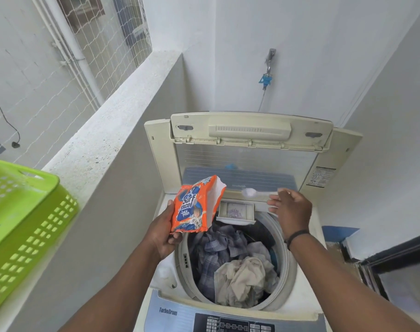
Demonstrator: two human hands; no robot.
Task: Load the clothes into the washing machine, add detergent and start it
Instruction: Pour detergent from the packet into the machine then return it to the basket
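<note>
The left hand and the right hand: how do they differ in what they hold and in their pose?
The left hand grips an orange detergent packet, held upright; the right hand holds a white scoop of powder.
The left hand stays beside the drum; the right hand reaches above the open detergent drawer.
Both are over the washing machine.

Ledge (103,130): pale speckled concrete wall-top running along the left side of the washing machine.
On the ledge: a green perforated plastic basket (24,219) at its near end, left edge.
Far end of the ledge: bare, reaching the corner wall.
</note>
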